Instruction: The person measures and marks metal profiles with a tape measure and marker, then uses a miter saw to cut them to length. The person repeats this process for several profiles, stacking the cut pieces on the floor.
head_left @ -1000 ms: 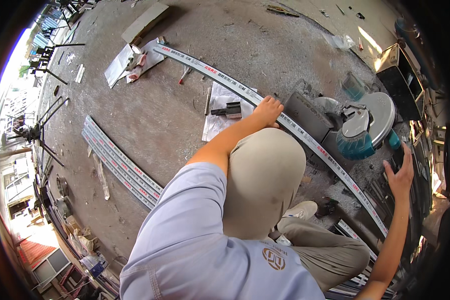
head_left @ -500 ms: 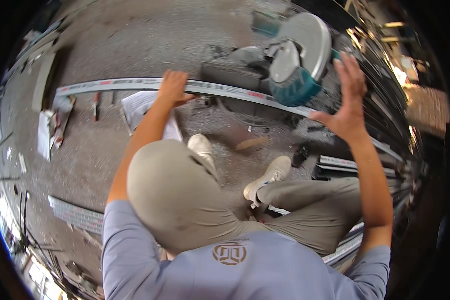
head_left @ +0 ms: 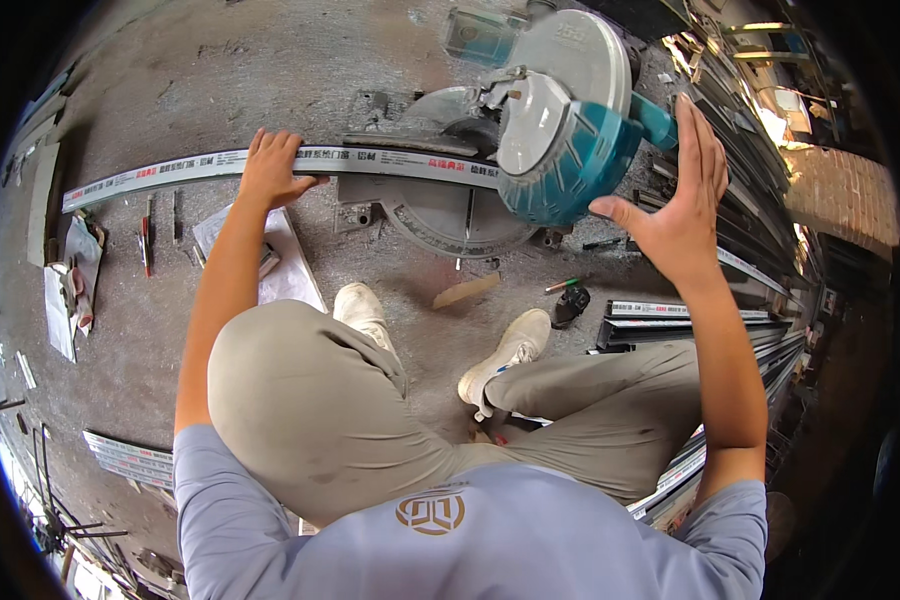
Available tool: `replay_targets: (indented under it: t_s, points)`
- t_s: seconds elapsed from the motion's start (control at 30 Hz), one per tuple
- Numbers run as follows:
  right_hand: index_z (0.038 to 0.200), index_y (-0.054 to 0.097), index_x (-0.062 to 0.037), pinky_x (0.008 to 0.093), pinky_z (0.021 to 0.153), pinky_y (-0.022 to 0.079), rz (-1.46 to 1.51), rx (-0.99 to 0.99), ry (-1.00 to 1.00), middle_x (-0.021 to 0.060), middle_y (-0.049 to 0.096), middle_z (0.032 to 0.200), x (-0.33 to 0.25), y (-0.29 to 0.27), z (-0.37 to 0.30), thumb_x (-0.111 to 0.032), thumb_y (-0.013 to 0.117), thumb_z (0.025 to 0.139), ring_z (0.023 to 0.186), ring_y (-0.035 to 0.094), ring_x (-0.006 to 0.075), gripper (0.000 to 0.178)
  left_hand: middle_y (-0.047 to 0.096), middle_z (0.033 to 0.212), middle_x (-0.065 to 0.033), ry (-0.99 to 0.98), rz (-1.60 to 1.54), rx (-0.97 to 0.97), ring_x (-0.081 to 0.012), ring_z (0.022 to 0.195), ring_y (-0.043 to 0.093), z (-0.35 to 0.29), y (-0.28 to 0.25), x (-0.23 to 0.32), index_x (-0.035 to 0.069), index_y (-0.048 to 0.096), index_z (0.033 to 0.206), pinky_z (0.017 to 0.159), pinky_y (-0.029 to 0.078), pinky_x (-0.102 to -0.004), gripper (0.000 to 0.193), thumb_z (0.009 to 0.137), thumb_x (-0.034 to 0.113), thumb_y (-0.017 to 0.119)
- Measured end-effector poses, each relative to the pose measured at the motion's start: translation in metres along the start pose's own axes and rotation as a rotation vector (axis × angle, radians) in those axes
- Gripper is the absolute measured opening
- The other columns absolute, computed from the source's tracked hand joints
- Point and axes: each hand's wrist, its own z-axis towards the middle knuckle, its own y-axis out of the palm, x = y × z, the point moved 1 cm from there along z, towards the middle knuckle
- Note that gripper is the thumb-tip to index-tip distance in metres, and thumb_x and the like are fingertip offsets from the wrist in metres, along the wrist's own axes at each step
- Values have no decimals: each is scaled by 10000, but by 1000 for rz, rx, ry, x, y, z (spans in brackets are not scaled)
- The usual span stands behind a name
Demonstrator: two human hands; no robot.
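Note:
A long white-faced metal profile (head_left: 190,166) with printed film lies crosswise on the base (head_left: 467,215) of a teal and grey miter saw. My left hand (head_left: 272,170) is closed over the profile, left of the saw, with the thumb on the near side. The profile's right part is hidden behind the saw head (head_left: 567,160). My right hand (head_left: 685,205) is open beside the saw's teal handle (head_left: 654,121), fingers stretched up and thumb spread toward the saw head. I cannot tell whether it touches the handle.
Papers (head_left: 270,255) and a red-handled tool (head_left: 147,245) lie on the floor to the left. Between my shoes and the saw are a cardboard scrap (head_left: 467,291) and a small black object (head_left: 570,306). Stacked profiles (head_left: 660,312) lie at right, others (head_left: 130,458) at lower left.
The profile has moved back onto the saw base, its right part going from in front of the saw head to behind it. My left hand moved with it; my right hand stays open.

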Motion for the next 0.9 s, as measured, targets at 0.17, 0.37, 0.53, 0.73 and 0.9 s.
replay_targets:
  t_s: [0.17, 0.37, 0.53, 0.73, 0.9]
  points:
    - [1373, 606, 2, 441, 1089, 457, 145, -165, 98, 198, 639, 1351, 19, -12, 32, -524, 891, 760, 1257, 608, 362, 857, 639, 1240, -143, 68, -81, -4, -372, 1290, 540, 8, -1, 34, 16, 609, 1296, 1267, 228, -526, 978, 680, 756, 784]
    - [1001, 689, -23, 420, 907, 502, 270, -539, 396, 161, 697, 977, 43, -14, 83, -773, 403, 986, 965, 679, 330, 802, 644, 1042, -193, 37, -53, 90, -397, 1072, 597, 38, 10, 66, -32, 591, 1091, 997, 433, -478, 919, 740, 807, 726]
    - [690, 639, 29, 454, 767, 517, 252, -664, 463, 178, 641, 710, 40, -21, 80, -870, 333, 954, 766, 676, 332, 986, 665, 1136, -158, 70, 22, 96, -351, 1112, 608, 29, 8, 59, -16, 605, 1332, 1002, 437, -465, 988, 789, 807, 676]
    - [675, 618, 35, 457, 715, 503, 236, -694, 506, 174, 622, 694, 40, -22, 80, -877, 342, 946, 725, 642, 319, 990, 660, 1144, -151, 88, 48, 41, -353, 1125, 603, 28, 5, 40, 58, 629, 1376, 994, 434, -466, 932, 813, 800, 654]
    - [614, 546, 8, 435, 641, 451, 309, -705, 420, 120, 532, 618, 49, -12, 94, -856, 342, 967, 650, 569, 261, 955, 677, 1119, -170, 117, 43, 74, -372, 1137, 611, 32, 11, 23, 61, 656, 1298, 1059, 390, -547, 886, 840, 817, 607]
